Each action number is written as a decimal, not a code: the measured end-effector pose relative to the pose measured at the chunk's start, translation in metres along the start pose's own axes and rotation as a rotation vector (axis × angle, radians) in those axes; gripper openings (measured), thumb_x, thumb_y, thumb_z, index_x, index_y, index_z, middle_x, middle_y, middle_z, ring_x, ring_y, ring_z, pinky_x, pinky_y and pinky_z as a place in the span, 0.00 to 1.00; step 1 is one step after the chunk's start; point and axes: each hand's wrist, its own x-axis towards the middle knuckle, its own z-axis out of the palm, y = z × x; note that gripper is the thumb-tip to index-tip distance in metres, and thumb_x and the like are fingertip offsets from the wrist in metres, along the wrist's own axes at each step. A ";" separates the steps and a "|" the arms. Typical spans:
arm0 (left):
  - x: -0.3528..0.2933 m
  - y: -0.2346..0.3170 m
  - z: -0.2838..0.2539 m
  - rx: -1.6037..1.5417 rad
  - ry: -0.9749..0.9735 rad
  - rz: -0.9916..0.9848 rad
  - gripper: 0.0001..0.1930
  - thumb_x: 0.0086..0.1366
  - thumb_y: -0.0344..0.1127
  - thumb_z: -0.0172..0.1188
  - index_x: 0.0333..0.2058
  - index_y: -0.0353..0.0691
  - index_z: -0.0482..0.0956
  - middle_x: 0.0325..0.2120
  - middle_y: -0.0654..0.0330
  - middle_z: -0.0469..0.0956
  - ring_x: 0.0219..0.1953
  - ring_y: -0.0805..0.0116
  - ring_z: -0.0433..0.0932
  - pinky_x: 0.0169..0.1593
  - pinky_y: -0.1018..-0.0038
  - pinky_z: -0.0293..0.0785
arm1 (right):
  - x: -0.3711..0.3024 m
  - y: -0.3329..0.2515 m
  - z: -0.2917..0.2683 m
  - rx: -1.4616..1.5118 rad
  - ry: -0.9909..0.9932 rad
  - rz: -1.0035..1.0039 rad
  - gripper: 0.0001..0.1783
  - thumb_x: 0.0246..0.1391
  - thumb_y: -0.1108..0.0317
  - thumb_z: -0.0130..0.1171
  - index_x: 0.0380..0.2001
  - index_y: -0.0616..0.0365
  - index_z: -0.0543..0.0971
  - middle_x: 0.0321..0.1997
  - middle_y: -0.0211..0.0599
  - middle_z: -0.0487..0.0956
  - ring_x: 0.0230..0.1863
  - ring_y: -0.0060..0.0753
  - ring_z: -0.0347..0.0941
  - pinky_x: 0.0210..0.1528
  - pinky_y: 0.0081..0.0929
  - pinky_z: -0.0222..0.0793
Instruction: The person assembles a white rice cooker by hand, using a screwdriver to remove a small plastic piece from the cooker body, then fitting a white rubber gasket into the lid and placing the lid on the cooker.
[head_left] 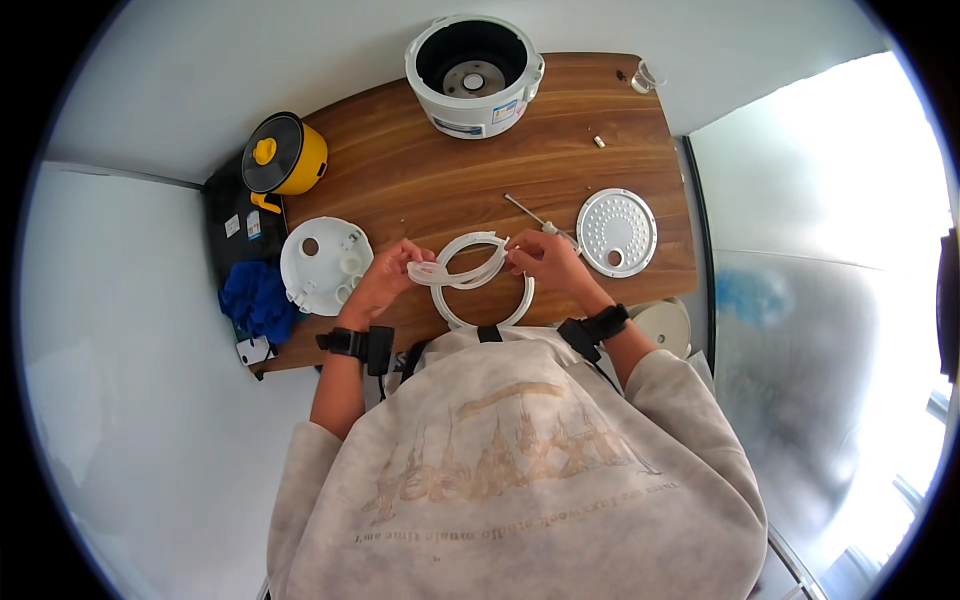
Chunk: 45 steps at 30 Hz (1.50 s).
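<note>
One pale ring (430, 277) pinched by the left hand (385, 278), its far end apparently held by the right hand (548, 262), hands set apart, white ring (528, 300) laid beneath them on the counter (390, 140).

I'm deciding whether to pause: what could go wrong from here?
The held ring, running from the left hand to the right hand, might slip or twist.
The screwdriver lies right by the right hand, which could knock it.
The white ring lies near the table's front edge, so the shirt might nudge it.
</note>
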 end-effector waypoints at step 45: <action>0.029 -0.070 -0.016 0.507 0.223 -0.354 0.22 0.65 0.36 0.64 0.55 0.39 0.70 0.45 0.54 0.79 0.48 0.67 0.78 0.49 0.65 0.79 | 0.011 0.115 0.018 -0.752 0.078 0.160 0.27 0.51 0.59 0.63 0.47 0.59 0.62 0.32 0.65 0.80 0.39 0.73 0.76 0.43 0.61 0.71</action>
